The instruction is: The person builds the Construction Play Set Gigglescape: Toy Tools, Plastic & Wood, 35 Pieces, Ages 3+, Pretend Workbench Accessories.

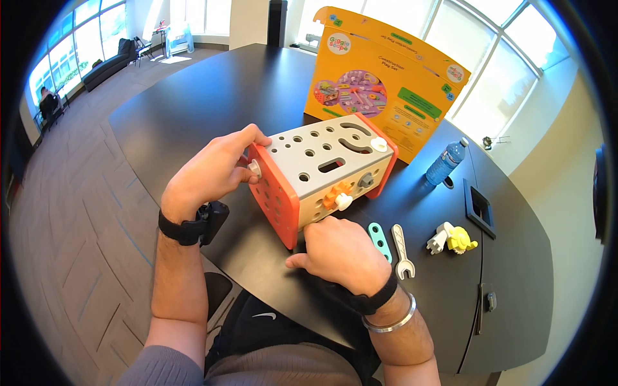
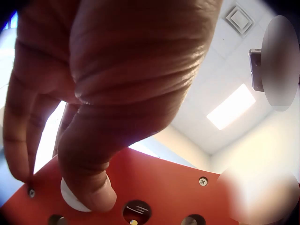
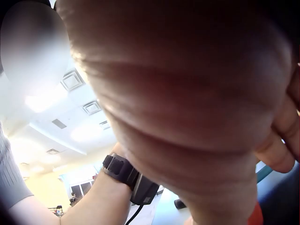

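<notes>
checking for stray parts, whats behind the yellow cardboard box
Beyond the yellow box, bright windows show above and to the right, with black table to the left. Whatever lies directly behind is covered, so stray parts there can't be ruled out.

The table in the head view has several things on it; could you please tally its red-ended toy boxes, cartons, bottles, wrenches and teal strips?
Toy box: 1
Carton: 1
Bottle: 1
Wrench: 1
Teal strip: 1
Total: 5
</notes>
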Demonstrator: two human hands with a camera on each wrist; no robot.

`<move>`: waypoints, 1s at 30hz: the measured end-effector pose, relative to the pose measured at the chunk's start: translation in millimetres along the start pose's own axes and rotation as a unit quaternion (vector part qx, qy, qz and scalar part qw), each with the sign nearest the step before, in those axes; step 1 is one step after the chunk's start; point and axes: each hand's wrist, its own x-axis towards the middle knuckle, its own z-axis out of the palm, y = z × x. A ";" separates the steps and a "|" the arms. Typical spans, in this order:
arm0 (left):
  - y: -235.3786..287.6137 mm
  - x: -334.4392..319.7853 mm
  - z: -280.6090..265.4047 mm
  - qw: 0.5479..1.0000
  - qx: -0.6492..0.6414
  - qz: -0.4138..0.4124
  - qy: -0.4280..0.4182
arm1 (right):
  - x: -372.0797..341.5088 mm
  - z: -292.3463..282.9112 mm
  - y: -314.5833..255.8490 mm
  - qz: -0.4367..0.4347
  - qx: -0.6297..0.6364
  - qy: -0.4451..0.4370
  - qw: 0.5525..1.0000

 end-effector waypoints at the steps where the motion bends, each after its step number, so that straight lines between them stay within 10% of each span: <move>1: -1.5 0.0 0.7 1.000 0.006 0.006 0.002 | 2.6 1.2 1.3 -0.003 0.021 -0.014 1.000; 12: 10.8 -2.2 -3.8 0.999 -0.040 0.026 0.002 | -0.5 -13.9 44.8 -0.107 0.094 -0.080 0.987; 18: 24.4 -4.5 -12.0 0.992 -0.026 0.071 0.097 | -37.2 -63.4 53.9 -0.126 0.170 0.102 0.972; 30: 48.8 -7.8 1.9 0.901 -0.323 0.088 0.274 | -25.8 -60.4 40.5 -0.182 0.549 0.353 0.735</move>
